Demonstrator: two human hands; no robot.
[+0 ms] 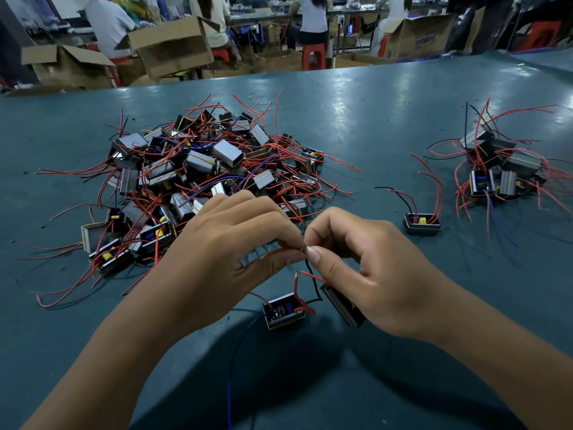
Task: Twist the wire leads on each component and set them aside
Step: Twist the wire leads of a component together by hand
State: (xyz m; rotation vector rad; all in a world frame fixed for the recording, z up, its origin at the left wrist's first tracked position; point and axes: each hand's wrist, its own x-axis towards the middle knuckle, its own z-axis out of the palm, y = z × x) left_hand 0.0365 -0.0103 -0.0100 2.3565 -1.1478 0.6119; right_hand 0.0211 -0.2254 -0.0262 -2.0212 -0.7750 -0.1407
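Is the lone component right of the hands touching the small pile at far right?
Apart. The head view shows bare table between the lone component and the small pile.

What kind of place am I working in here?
Likely an electronics assembly workshop: a heap of wired components on a long teal workbench, open cardboard cartons and seated workers behind.

We are in a factory assembly hall. Beyond our fingers a heap of small wired parts covers the long green workbench, and farther off people on red stools sit at other benches among open cardboard boxes.
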